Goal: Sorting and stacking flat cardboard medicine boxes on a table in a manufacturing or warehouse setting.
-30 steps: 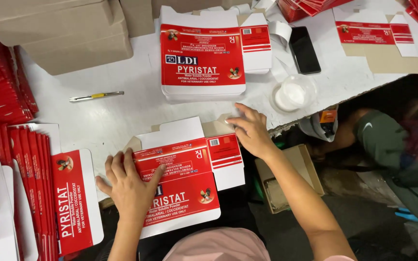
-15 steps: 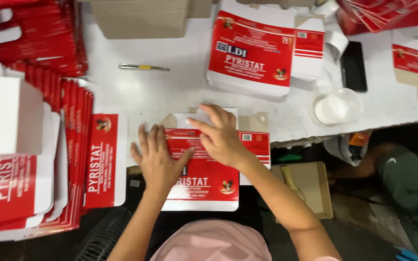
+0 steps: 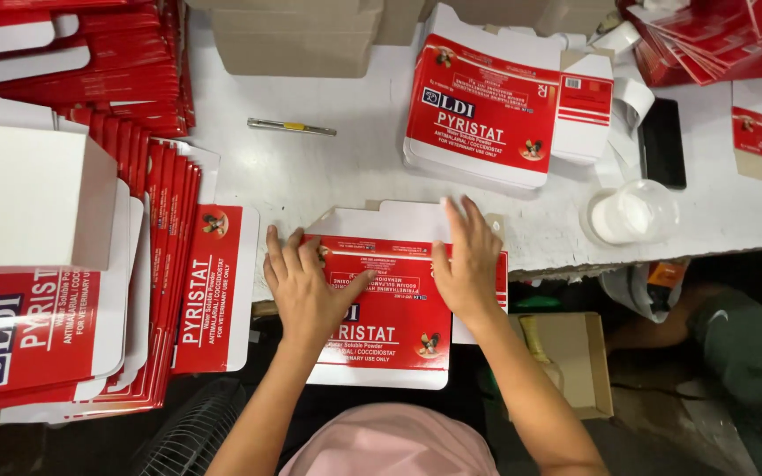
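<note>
Both hands lay palm-down on a flat red and white carton blank [image 3: 379,308] at the near edge of the white table [image 3: 346,176]. The left hand [image 3: 303,286] pressed its left half, fingers spread apart and extended. The right hand [image 3: 466,264] pressed the folded flap, fingers straight and close together. Neither hand gripped anything. A utility knife [image 3: 291,127] lay well apart.

Red-and-white flat carton [image 3: 390,326] at table edge; matching stacks [image 3: 487,115] behind and left [image 3: 72,326].
</note>
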